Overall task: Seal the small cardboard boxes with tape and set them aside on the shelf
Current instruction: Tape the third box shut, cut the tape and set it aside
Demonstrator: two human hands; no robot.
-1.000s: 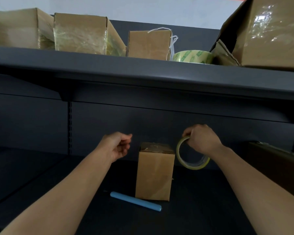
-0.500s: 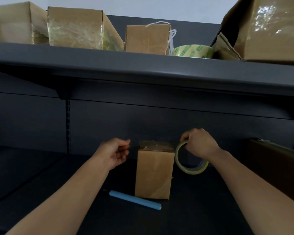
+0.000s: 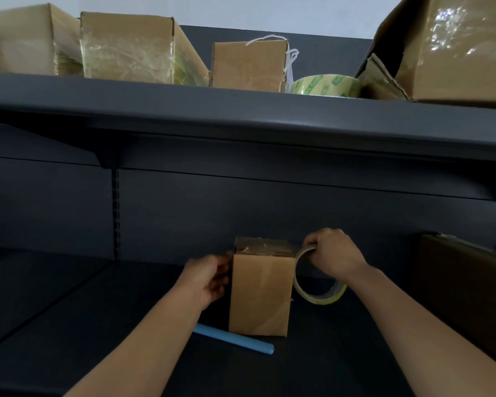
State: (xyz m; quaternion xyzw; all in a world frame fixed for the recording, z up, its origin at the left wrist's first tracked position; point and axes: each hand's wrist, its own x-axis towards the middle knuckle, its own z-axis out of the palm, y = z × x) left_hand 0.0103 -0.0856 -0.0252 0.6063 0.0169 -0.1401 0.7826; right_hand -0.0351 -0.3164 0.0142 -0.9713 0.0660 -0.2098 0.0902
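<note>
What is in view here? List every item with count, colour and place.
small cardboard box: 1, brown, upright on the lower shelf, centre
held tape roll: 1, clear yellowish, right of that box
blue stick: 1, light blue, lying by the box's foot
upper boxes: 4, brown, on the upper shelf
spare tape roll: 1, clear with green print, upper shelf
dark box: 1, dark brown, lower shelf, far right
shelf unit: 1, dark grey
left hand: 1, against the small box's left side, blurred
right hand: 1, grips the held tape roll
</note>
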